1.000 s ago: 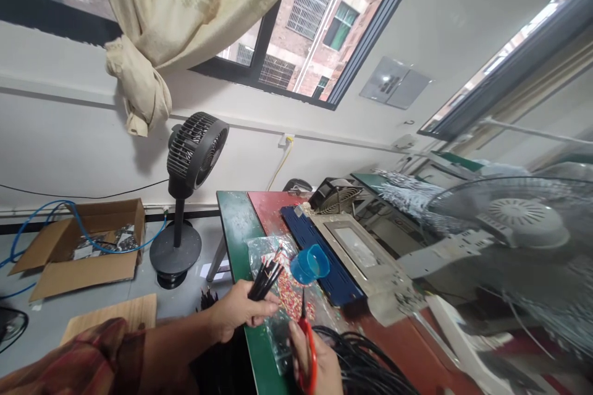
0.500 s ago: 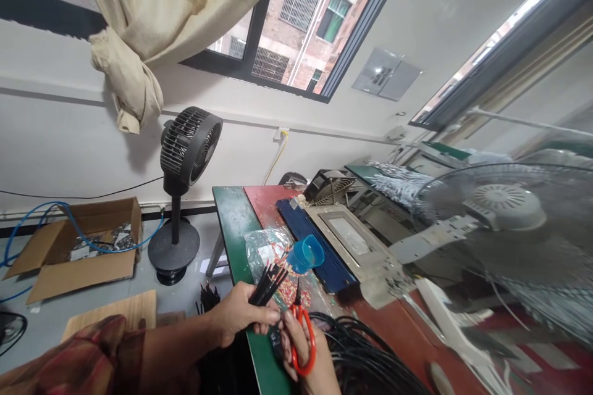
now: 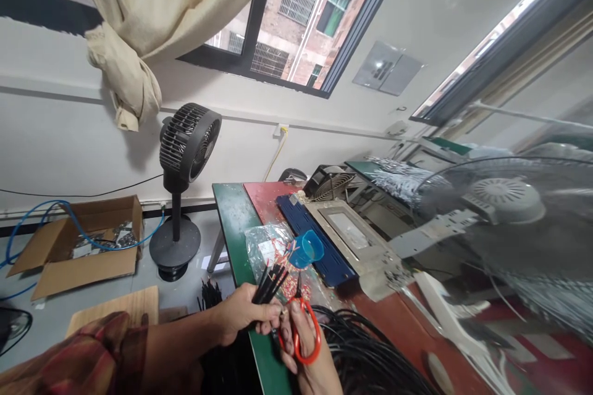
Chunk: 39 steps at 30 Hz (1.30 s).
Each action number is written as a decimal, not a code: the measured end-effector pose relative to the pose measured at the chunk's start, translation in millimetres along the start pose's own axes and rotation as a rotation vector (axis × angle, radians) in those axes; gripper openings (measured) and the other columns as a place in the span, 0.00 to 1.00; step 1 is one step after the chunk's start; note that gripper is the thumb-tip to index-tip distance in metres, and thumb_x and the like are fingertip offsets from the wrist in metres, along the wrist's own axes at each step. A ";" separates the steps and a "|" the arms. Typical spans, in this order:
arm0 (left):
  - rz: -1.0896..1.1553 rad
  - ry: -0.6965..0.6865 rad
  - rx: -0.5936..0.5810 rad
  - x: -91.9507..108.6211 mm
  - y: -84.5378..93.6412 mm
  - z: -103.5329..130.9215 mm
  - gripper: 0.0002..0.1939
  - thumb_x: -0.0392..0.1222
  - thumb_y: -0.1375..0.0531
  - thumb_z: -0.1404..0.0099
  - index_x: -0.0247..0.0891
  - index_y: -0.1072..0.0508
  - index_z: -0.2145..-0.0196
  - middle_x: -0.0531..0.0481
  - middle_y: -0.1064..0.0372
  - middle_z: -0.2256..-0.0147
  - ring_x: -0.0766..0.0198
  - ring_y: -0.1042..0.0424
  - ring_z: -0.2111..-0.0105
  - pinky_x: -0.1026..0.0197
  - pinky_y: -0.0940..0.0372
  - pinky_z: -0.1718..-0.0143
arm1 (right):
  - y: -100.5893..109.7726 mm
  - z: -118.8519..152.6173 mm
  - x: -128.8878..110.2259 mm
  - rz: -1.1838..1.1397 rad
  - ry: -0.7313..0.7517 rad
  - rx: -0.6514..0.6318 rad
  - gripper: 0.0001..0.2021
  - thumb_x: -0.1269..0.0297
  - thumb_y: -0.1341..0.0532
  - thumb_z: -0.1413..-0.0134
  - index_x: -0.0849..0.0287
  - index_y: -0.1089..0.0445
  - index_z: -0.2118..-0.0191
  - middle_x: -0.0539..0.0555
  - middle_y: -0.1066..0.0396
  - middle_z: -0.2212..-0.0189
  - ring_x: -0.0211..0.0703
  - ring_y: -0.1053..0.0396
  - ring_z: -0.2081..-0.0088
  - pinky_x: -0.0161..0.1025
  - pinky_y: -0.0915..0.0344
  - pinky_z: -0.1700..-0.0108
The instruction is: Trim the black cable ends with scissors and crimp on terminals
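My left hand is closed around a bundle of black cables, whose ends point up and away, some with coloured wire tips. In my right hand are scissors with red-orange handles, the loops round my fingers and the dark blades pointing away. The fingertips of both hands meet or nearly meet at the table's edge; whatever is between them is too small to make out. Beyond the cable ends, a blue plastic cup stands by a clear plastic bag and scattered small red and yellow bits.
A heap of black cables lies right of my hands. Behind the cup sits a blue and beige machine. A large fan is at the right. On the floor, left, are a standing fan and an open cardboard box.
My right hand and the scissors have tilted slightly, the handles shifting a little right. My left hand keeps hold of the cables. The view has shifted slightly.
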<state>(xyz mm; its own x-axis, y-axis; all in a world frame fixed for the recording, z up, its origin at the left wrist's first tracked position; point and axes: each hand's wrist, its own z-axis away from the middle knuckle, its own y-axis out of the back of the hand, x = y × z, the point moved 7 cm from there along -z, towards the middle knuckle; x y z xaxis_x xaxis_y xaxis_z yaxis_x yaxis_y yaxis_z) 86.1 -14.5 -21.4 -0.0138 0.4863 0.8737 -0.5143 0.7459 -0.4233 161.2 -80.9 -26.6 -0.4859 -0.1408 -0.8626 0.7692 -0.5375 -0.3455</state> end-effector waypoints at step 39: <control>-0.001 -0.081 0.030 0.0 3.9 -2.3 0.21 0.54 0.36 0.50 0.31 0.32 0.72 0.55 0.38 0.78 0.75 0.46 0.81 0.68 0.52 0.79 | 2.4 -0.7 6.9 0.029 -0.028 -0.022 0.22 0.46 0.33 0.63 0.60 0.38 0.79 0.42 0.45 0.88 0.25 0.53 0.88 0.24 0.60 0.89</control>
<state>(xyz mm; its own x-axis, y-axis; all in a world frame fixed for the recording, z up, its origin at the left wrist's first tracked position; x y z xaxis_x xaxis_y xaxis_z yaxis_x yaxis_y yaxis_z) 86.1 -10.5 -23.6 -0.0818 0.4464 0.8911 -0.5400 0.7316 -0.4161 160.0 -82.6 -33.6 -0.4747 -0.1794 -0.8617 0.7919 -0.5143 -0.3292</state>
